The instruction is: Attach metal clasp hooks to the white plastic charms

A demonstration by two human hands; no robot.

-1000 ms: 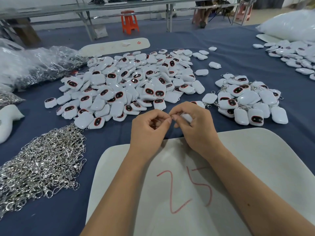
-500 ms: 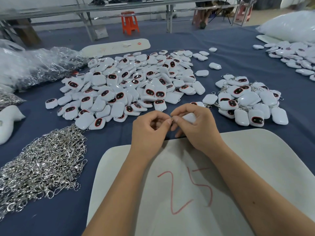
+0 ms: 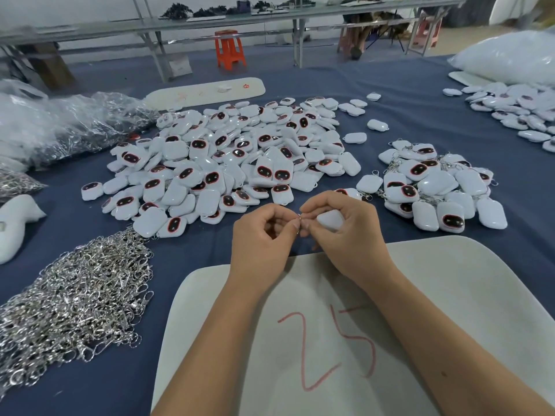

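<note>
Two hands: both raised over the blue cloth [image 3: 390, 94], fingertips meeting at centre
Far left: clear plastic bags [image 3: 60, 127] of metal parts on the cloth
Hook pile [image 3: 75, 298]: loose heap of silver clasp hooks, left of the forearms, just beside the white board [image 3: 465, 295]
Large charm pile [image 3: 228, 163]: white plastic charms with dark red-rimmed faces, heaped beyond the left hand
Left hand [image 3: 261, 241]: fingers curled, thumb and forefinger pinching a small metal ring [image 3: 298, 218]; the rest of the hook is hidden in the hand
Right hand [image 3: 348, 232]: fingers curled around a white charm [image 3: 330, 219], thumb and forefinger pinched at the same ring
Ring to charm: whether the ring has entered the charm's loop cannot be told
White board: lies under the forearms, marked "25" in red
Small charm pile [image 3: 438, 187]: charms with hooks fitted, right of the right hand
Far right: further charms [image 3: 519, 112] near a white bag [image 3: 510, 61]
</note>
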